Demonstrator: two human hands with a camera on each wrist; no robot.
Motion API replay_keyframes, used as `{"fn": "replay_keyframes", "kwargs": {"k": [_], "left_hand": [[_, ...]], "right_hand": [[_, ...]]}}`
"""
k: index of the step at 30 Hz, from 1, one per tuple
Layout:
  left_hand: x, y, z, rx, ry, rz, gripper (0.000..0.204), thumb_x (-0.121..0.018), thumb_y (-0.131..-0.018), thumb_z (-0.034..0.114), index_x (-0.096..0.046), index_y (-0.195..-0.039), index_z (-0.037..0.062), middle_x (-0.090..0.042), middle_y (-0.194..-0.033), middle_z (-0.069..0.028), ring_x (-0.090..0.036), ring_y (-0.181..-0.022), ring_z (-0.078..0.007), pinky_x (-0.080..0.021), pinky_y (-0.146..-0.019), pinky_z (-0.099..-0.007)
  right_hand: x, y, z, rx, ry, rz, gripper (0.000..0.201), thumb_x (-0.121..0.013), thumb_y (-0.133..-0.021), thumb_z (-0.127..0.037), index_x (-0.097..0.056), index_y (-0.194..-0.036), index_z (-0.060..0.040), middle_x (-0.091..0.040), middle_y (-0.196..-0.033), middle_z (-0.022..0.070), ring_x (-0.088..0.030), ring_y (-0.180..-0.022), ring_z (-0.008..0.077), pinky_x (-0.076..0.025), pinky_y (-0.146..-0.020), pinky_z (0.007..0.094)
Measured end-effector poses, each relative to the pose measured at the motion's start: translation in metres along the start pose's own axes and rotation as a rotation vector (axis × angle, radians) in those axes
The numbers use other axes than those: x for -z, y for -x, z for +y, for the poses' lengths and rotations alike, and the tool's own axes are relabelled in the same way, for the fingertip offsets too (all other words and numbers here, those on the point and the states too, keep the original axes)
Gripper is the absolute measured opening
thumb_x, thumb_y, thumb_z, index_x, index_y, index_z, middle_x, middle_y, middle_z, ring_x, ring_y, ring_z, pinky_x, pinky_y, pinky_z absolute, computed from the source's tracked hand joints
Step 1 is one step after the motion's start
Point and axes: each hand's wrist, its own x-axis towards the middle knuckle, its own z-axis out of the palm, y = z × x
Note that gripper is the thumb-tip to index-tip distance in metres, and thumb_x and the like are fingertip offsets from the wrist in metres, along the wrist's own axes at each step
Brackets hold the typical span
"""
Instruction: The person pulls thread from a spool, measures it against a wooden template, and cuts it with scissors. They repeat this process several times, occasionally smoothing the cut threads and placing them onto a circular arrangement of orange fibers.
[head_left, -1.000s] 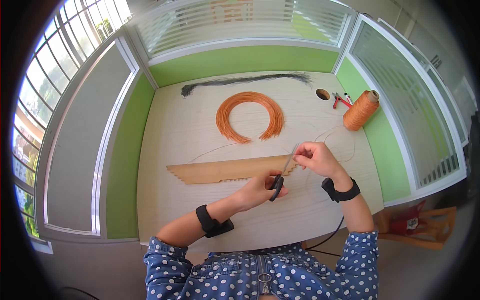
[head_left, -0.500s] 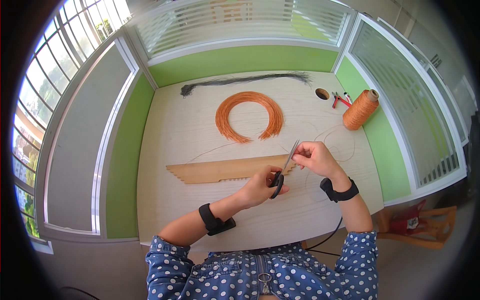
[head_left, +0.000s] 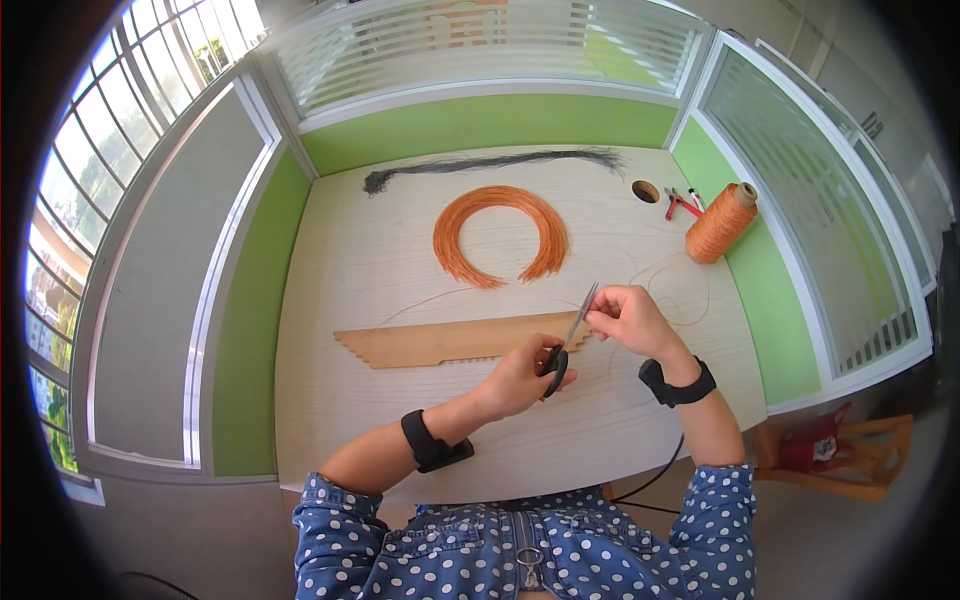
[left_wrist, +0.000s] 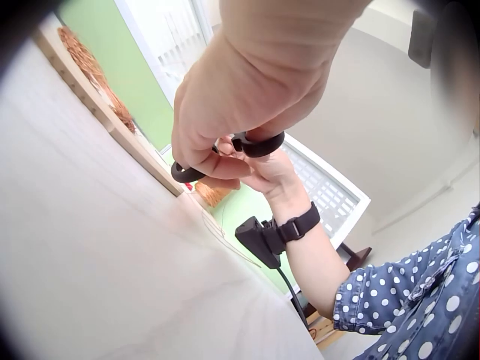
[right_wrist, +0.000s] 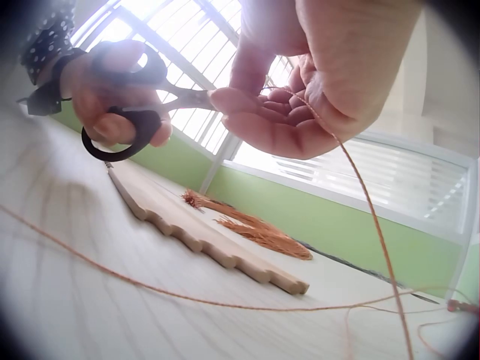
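My left hand (head_left: 518, 378) holds black-handled scissors (head_left: 553, 372), its fingers through the handle loops. The blades point up and away, over the right end of a notched wooden board (head_left: 450, 340). Close beside the blade tips, my right hand (head_left: 632, 318) pinches a thin orange thread (right_wrist: 367, 199) between thumb and fingers. In the right wrist view the thread runs from those fingers down toward the table, and the scissors' blades pass behind the fingertips. My left hand (left_wrist: 240, 97) partly hides the scissors in the left wrist view.
Beyond the board lies a curved bundle of orange strands (head_left: 455, 225), with a dark strand bundle (head_left: 480, 160) behind it. An orange thread spool (head_left: 720, 225), red-handled pliers (head_left: 682, 205) and a round table hole (head_left: 645, 190) are at the back right. Green partitions (head_left: 490, 122) border the table.
Both hands stay nearly in place, still with the scissors and the thread. The left forearm has shifted slightly to the right, and the blades show more clearly beside the right fingertips.
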Motion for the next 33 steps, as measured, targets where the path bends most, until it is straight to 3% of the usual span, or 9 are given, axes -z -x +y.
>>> {"fn": "replay_keyframes", "kwargs": {"k": [7, 9, 15, 19, 22, 24, 33], "left_hand": [[-0.001, -0.003, -0.005, -0.021, 0.052, -0.013, 0.043, -0.060, -0.085, 0.011, -0.039, -0.119, -0.0038, -0.060, -0.089, -0.0083, -0.059, -0.078, -0.0134, -0.047, -0.056, -0.0230], [0.000, -0.003, -0.005, -0.028, 0.062, -0.054, 0.047, -0.061, -0.085, 0.016, -0.039, -0.121, -0.0044, -0.060, -0.089, -0.0085, -0.059, -0.079, -0.0137, -0.048, -0.061, -0.0243], [-0.001, -0.002, -0.003, -0.068, -0.066, 0.024, 0.060, -0.066, -0.081, 0.036, -0.044, -0.116, -0.0082, -0.059, -0.079, -0.0105, -0.056, -0.072, -0.0138, -0.044, -0.062, -0.0245], [0.000, -0.003, -0.004, -0.040, -0.019, 0.012, 0.060, -0.066, -0.080, 0.035, -0.043, -0.116, -0.0083, -0.059, -0.078, -0.0099, -0.055, -0.071, -0.0129, -0.044, -0.061, -0.0241], [0.002, -0.004, -0.005, -0.019, -0.083, -0.019, 0.051, -0.061, -0.085, 0.024, -0.039, -0.121, -0.0051, -0.059, -0.084, -0.0067, -0.058, -0.078, -0.0124, -0.046, -0.069, -0.0247], [0.001, -0.005, -0.011, -0.108, -0.013, 0.013, 0.055, -0.066, -0.081, 0.031, -0.044, -0.113, -0.0080, -0.058, -0.076, -0.0084, -0.054, -0.068, -0.0112, -0.044, -0.058, -0.0234], [0.002, -0.003, -0.005, -0.108, -0.024, -0.006, 0.050, -0.064, -0.083, 0.027, -0.043, -0.112, -0.0072, -0.057, -0.070, -0.0064, -0.052, -0.062, -0.0092, -0.041, -0.053, -0.0222]], "right_hand": [[0.001, 0.000, 0.000, 0.004, 0.004, -0.005, 0.007, -0.058, -0.081, -0.002, -0.058, -0.079, 0.0041, -0.059, -0.065, 0.0033, -0.054, -0.055, 0.0066, -0.045, -0.051, 0.0205], [0.002, 0.001, -0.003, 0.003, 0.005, -0.001, 0.007, -0.058, -0.081, -0.002, -0.058, -0.079, 0.0041, -0.059, -0.065, 0.0032, -0.054, -0.055, 0.0065, -0.045, -0.051, 0.0205], [0.002, 0.003, -0.005, 0.001, -0.015, -0.007, 0.007, -0.058, -0.081, -0.003, -0.059, -0.079, 0.0042, -0.059, -0.065, 0.0035, -0.054, -0.056, 0.0062, -0.046, -0.052, 0.0205], [0.003, 0.002, -0.001, 0.009, -0.004, -0.024, 0.008, -0.058, -0.081, -0.004, -0.059, -0.080, 0.0043, -0.060, -0.065, 0.0037, -0.053, -0.056, 0.0058, -0.046, -0.052, 0.0205], [0.003, 0.002, -0.001, 0.012, -0.007, -0.024, 0.008, -0.058, -0.081, -0.004, -0.059, -0.080, 0.0041, -0.060, -0.065, 0.0035, -0.053, -0.056, 0.0058, -0.045, -0.052, 0.0206], [0.004, 0.003, -0.003, 0.011, 0.008, -0.029, 0.008, -0.058, -0.081, -0.004, -0.059, -0.080, 0.0040, -0.060, -0.065, 0.0034, -0.053, -0.056, 0.0059, -0.045, -0.052, 0.0207], [0.003, 0.004, -0.006, 0.019, 0.050, -0.039, 0.007, -0.059, -0.081, -0.004, -0.058, -0.080, 0.0039, -0.059, -0.064, 0.0031, -0.053, -0.056, 0.0061, -0.044, -0.052, 0.0207]]}}
